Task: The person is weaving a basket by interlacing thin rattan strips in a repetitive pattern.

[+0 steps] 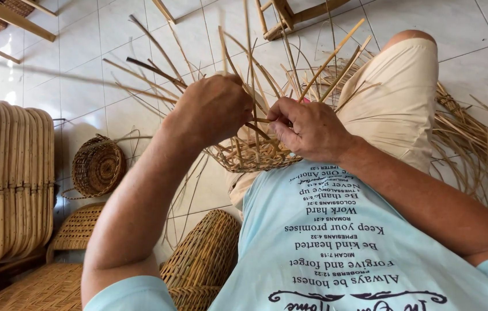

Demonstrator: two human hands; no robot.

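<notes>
- Left hand point(212, 109) curled over the rim of a half-woven basket point(255, 152), fingers clenched around upright cane strands point(249, 69).
- Right hand point(307, 129) just beside the left, fingers pinching a thin strand at the basket's edge.
- Half-woven basket held above the lap, against a knee in beige shorts point(396, 98), loose strands fanning upward and outward.
- Heap of loose cane point(480, 150) on the tiled floor point(82, 52) at right.
- Small finished round basket point(98, 167) on the floor at left, beside stacked curved rattan pieces point(7, 178).
- Domed woven piece point(203, 256) near the left elbow.
</notes>
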